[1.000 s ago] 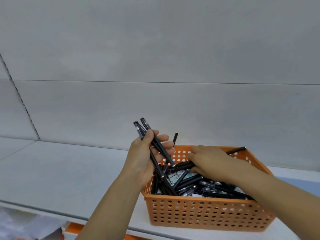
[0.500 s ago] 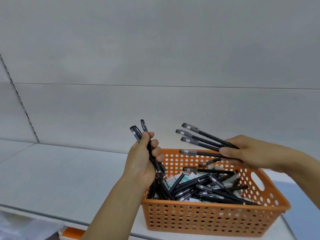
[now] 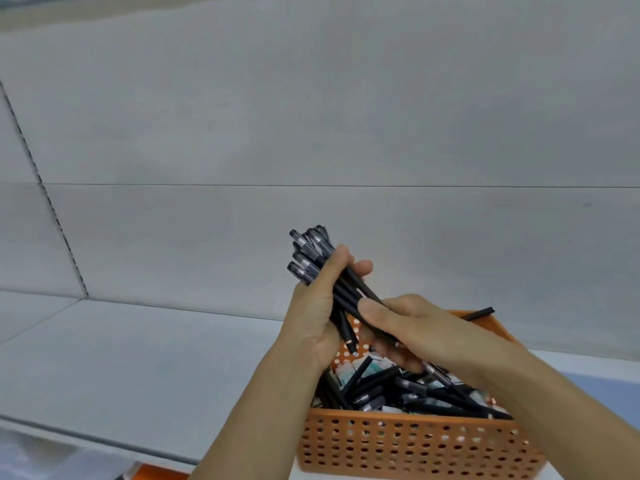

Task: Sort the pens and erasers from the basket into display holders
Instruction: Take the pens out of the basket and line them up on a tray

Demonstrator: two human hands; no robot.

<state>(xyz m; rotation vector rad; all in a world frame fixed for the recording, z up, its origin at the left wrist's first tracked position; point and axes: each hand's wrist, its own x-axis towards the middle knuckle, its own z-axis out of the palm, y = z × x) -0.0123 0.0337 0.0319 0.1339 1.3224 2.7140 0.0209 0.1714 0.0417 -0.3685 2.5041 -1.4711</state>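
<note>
Left hand (image 3: 317, 306) grips a fat pen bundle (image 3: 313, 252) above the orange basket (image 3: 415, 448), at its 10 o'clock; right hand (image 3: 415, 327) pinches the lower ends. Bundle looks loose, so one could slip back in. No holders visible.

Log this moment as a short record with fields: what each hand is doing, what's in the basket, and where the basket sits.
left hand: left hand grips a bundle of black pens, caps up
right hand: right hand holds the lower part of the same bundle
basket: orange perforated basket, on the grey shelf
basket contents: loose black pens over small packaged items, probably erasers
display holders: none in view
</note>
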